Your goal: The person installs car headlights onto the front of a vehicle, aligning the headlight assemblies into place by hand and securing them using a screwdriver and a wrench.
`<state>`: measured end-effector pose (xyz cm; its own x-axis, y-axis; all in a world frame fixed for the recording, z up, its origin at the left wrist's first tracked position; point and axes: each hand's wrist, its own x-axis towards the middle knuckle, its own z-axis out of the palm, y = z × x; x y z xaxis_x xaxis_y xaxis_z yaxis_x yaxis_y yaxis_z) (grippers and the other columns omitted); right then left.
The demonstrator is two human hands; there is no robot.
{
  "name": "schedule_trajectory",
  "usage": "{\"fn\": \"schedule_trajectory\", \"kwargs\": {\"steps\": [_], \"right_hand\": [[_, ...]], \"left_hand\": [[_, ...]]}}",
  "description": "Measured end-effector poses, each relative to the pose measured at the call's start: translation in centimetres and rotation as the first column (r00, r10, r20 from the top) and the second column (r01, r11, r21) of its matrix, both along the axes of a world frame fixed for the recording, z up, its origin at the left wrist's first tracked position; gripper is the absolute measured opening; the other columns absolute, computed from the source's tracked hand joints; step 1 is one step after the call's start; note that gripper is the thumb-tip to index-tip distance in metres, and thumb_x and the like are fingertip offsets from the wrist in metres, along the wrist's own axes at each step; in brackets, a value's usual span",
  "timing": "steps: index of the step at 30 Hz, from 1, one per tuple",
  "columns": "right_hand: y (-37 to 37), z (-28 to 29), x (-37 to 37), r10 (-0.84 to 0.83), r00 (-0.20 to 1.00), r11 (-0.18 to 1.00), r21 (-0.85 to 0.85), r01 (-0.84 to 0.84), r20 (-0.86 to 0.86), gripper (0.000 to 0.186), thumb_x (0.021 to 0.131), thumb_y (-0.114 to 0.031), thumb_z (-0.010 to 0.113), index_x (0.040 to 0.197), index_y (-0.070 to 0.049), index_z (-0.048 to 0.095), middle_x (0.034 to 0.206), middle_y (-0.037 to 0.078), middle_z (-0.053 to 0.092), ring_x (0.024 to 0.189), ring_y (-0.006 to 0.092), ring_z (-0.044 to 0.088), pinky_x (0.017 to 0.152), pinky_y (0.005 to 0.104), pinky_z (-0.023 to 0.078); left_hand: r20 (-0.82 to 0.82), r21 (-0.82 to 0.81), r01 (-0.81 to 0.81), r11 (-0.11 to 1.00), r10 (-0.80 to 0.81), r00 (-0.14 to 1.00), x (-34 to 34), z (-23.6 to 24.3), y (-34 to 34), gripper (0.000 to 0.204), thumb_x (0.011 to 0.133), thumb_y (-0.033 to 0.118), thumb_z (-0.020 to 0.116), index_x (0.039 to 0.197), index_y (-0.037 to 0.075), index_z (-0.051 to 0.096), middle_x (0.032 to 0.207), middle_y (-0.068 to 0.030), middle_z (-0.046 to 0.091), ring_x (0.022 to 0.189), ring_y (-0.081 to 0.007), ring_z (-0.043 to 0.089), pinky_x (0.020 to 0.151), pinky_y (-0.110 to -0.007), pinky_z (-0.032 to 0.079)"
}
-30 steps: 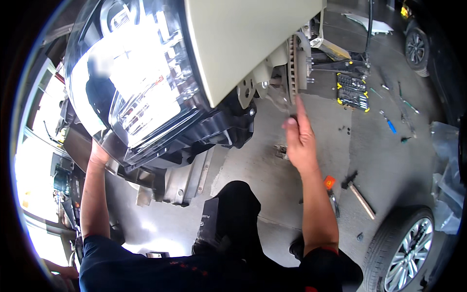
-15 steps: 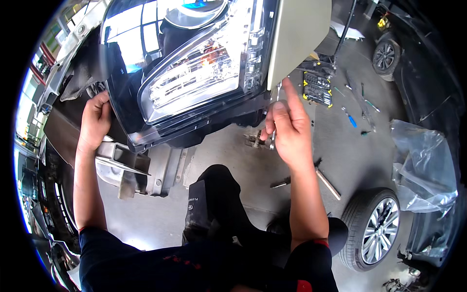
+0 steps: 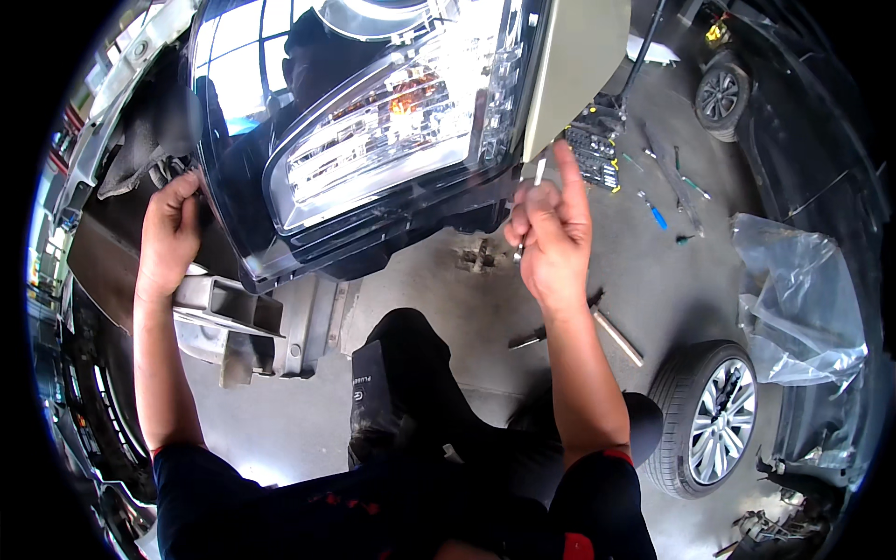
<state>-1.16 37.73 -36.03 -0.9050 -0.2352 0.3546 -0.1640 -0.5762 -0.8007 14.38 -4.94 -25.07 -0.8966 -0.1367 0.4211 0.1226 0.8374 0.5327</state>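
A large headlight with a clear lens fills the top middle, beside a beige body panel. My left hand is closed at the headlight's left edge; what its fingertips hold is hidden. Below the panel's lower corner, my right hand grips a slim metal wrench between thumb and curled fingers. The index finger points up beside the panel's edge. Both ends of the wrench show above and below the fingers.
A grey metal beam end juts out below my left hand. On the floor lie a hammer, an open socket set, a blue-handled screwdriver and a wheel. Plastic sheeting hangs by a dark car at right.
My right hand has risen slightly, and its fingers have curled further round the wrench. My left hand stays at the headlight's edge. The whole view has shifted a little.
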Motion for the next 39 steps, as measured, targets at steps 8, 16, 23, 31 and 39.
{"fn": "schedule_trajectory", "kwargs": {"steps": [8,16,23,31,39], "right_hand": [[-0.9,1.0,0.6,-0.251,0.965,0.925,0.273,0.264,-0.081,0.065,0.095,0.011,0.048,0.157,-0.006,0.042,0.111,0.007,0.067,0.083,0.0087,0.059,0.067,0.0258,0.056],[1.7,6.1,2.6,-0.107,0.993,0.852,0.509,0.119,-0.052,0.065,0.095,0.004,0.053,0.158,-0.001,0.037,0.099,0.008,0.063,0.071,0.0094,0.059,0.059,0.0271,0.057],[1.8,6.4,2.9,0.004,1.0,0.821,0.57,-0.009,0.009,0.066,0.101,-0.004,0.056,0.161,0.002,0.028,0.093,0.005,0.061,0.063,0.0098,0.058,0.056,0.0269,0.055],[0.3,1.0,2.6,-0.031,0.989,0.933,0.351,0.079,-0.142,0.065,0.108,-0.007,0.048,0.167,-0.01,0.021,0.078,-0.006,0.045,0.064,0.0038,0.042,0.06,0.0211,0.041],[0.3,0.1,1.6,-0.035,0.97,0.912,0.389,0.129,-0.241,0.064,0.107,-0.006,0.048,0.165,-0.003,0.021,0.077,-0.004,0.05,0.063,0.0041,0.046,0.061,0.0223,0.044]], "left_hand": [[-0.023,-0.012,-0.017,1.0,0.017,1.0,0.2,0.1,0.1,0.028,0.103,-0.005,0.043,0.117,-0.005,0.068,0.106,-0.0065,0.073,0.101,-0.0094,0.062,0.094,-0.026,0.048],[-0.006,0.005,-0.002,1.0,0.002,1.0,0.0,0.1,0.1,0.022,0.107,0.001,0.047,0.111,-0.003,0.068,0.101,-0.0039,0.072,0.093,-0.0083,0.06,0.089,-0.026,0.049],[0.03,0.039,-0.012,0.999,0.011,0.999,0.4,0.3,0.3,0.036,0.1,-0.009,0.036,0.116,-0.005,0.068,0.101,-0.0064,0.073,0.095,-0.0077,0.061,0.089,-0.024,0.048],[0.015,0.008,-0.047,0.999,0.046,0.999,0.6,0.0,-0.1,0.024,0.102,-0.006,0.044,0.106,-0.005,0.068,0.093,-0.005,0.073,0.088,-0.0067,0.06,0.083,-0.025,0.049],[-0.01,-0.009,-0.041,0.999,0.041,0.999,0.7,0.6,0.9,0.026,0.1,-0.008,0.042,0.105,-0.006,0.068,0.092,-0.0062,0.073,0.088,-0.0067,0.06,0.082,-0.025,0.05]]}}
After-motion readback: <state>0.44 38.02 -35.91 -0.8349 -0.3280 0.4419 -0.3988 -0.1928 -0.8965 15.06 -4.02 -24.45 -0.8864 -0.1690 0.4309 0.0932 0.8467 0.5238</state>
